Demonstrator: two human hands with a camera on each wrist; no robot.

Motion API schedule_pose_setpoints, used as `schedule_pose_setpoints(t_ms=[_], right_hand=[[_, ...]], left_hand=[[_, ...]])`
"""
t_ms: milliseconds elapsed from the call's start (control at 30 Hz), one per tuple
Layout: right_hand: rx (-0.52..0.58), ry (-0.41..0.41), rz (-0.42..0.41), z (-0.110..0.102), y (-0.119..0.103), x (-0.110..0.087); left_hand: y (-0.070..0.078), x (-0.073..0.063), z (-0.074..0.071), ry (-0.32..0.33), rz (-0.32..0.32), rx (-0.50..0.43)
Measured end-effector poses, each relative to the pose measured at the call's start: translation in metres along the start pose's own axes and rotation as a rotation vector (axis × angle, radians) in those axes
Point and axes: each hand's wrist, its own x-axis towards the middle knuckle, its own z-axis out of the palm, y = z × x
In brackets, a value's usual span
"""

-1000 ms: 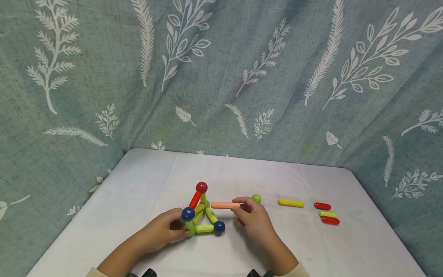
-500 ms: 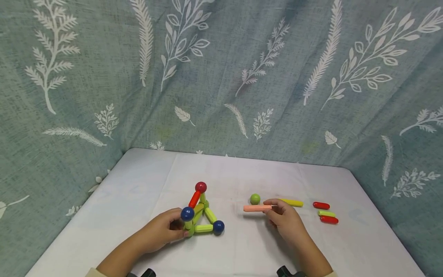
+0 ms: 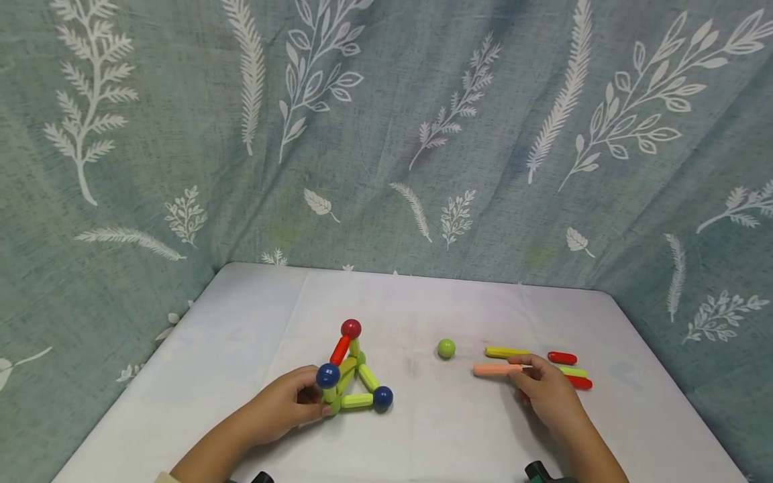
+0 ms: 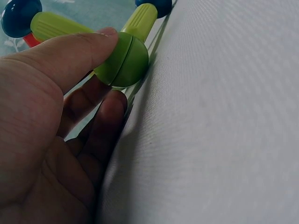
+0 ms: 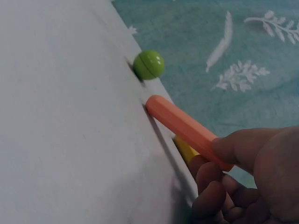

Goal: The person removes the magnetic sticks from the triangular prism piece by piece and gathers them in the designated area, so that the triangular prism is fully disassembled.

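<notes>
My left hand pinches the green ball at the near left corner of a small frame built of balls and rods. That frame has a green rod along its front, a blue ball at the right corner, and a raised red rod between an upper blue ball and a red ball. Over to the right, my right hand pinches an orange rod by its right end, its free end pointing left, close over the white cloth.
A loose green ball lies between the frame and my right hand. Behind the orange rod is a yellow rod. Two red rods, one farther back, and a green rod lie near my right hand. A patterned curtain hangs behind the table.
My right hand has carried the orange rod rightward, away from the frame, past the loose green ball to near the yellow rod. My left hand has stayed at the frame's corner.
</notes>
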Motion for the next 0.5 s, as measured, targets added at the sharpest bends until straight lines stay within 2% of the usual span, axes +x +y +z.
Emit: schedule_pose_setpoints(t_ms=[133, 267, 500], right_hand=[[-0.012, 0.014, 0.022, -0.007, 0.003, 0.002], [0.009, 0.013, 0.008, -0.011, 0.006, 0.004], [-0.073, 0.035, 0.034, -0.015, 0.009, 0.009]], left_hand=[[0.0, 0.0, -0.001, 0.001, 0.02, 0.002], [0.0, -0.001, -0.001, 0.0, 0.011, 0.01], [0.001, -0.002, -0.002, -0.008, 0.002, -0.006]])
